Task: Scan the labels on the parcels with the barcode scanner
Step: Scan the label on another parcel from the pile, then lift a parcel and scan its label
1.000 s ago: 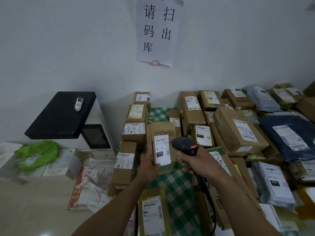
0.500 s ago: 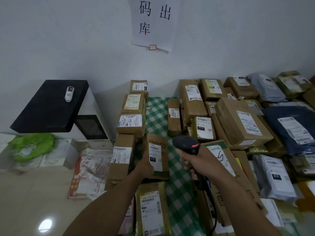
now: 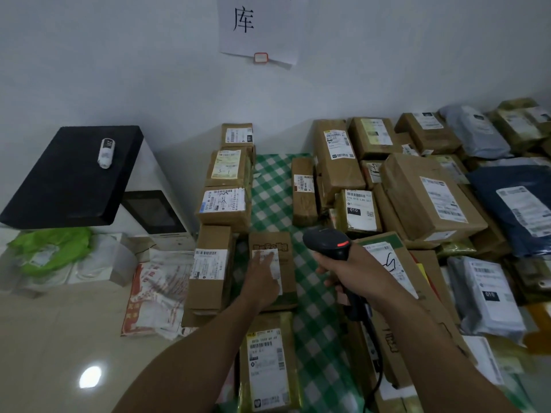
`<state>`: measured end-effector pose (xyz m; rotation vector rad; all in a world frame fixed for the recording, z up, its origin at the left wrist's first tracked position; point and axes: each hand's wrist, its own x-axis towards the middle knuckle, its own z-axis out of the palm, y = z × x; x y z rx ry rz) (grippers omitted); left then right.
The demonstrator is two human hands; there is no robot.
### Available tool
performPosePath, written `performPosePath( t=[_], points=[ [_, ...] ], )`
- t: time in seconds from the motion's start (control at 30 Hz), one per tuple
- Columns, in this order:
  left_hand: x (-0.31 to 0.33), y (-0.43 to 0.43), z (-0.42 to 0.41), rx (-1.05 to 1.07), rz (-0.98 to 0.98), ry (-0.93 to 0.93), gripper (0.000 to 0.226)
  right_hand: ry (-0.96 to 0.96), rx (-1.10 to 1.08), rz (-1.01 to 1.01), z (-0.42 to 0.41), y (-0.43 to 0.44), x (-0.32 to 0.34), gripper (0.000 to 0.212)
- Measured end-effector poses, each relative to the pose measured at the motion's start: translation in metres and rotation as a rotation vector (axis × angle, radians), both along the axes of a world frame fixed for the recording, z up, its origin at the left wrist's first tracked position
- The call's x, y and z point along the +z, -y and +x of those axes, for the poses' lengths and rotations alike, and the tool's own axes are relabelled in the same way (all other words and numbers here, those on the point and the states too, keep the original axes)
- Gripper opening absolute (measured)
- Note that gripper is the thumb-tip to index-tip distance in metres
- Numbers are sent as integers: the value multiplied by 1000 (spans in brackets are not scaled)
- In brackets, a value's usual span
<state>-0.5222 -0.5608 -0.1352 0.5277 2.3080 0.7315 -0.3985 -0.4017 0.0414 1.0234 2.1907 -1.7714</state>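
Gripping the barcode scanner (image 3: 328,244) by its handle in the right hand (image 3: 357,275), over the checked cloth (image 3: 274,186) — head aimed away and leftward, handle running back toward the body. Laying the left hand (image 3: 262,283), fingers straight, on the label (image 3: 277,269) of a small box (image 3: 287,263) at the cloth's left edge, long side pointing away.

Bare checked cloth (image 3: 269,189) runs up mid-frame between a column of boxes (image 3: 225,214) at left and piled parcels (image 3: 429,201) at right; a narrow box (image 3: 303,204) crowds its right edge.
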Motion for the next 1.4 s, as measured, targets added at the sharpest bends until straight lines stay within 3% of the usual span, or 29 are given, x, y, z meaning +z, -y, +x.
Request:
performPosePath(
  t=[0.1,0.17,0.4,0.57,0.7,0.77,0.87,0.97,1.13,1.23,1.4],
  points=[
    [-3,-10,-4,-202,-113,57,78,3,-1,-7,-7,-7,-2,22],
    [-10,-15,-7,-204,-148,48,74,-6,-21,-22,-13,-12,-4,20],
    [22,-71,-50,-119,182,-224,15,2,-148,-112,-38,-43,-20,13],
    [18,-134,-91,61,270,2,28,5,-219,-131,-55,-66,-29,22],
    [12,-170,-117,236,275,149,14,-2,-235,-134,-68,-78,-33,19],
    [8,-182,-126,252,309,235,20,-5,-248,-124,-75,-83,-35,18],
    [-2,-188,-136,309,368,380,27,-13,-268,-127,-81,-91,-40,14],
    [-11,-186,-139,407,300,491,44,-17,-279,-137,-78,-97,-43,14],
    [-5,-175,-134,579,426,635,36,-29,-307,-146,-71,-101,-44,16],
    [20,-152,-115,609,610,649,36,-69,-330,-168,-68,-96,-38,17],
    [82,-92,-61,487,815,533,30,-176,-365,-121,-65,-71,-20,16]
  ],
)
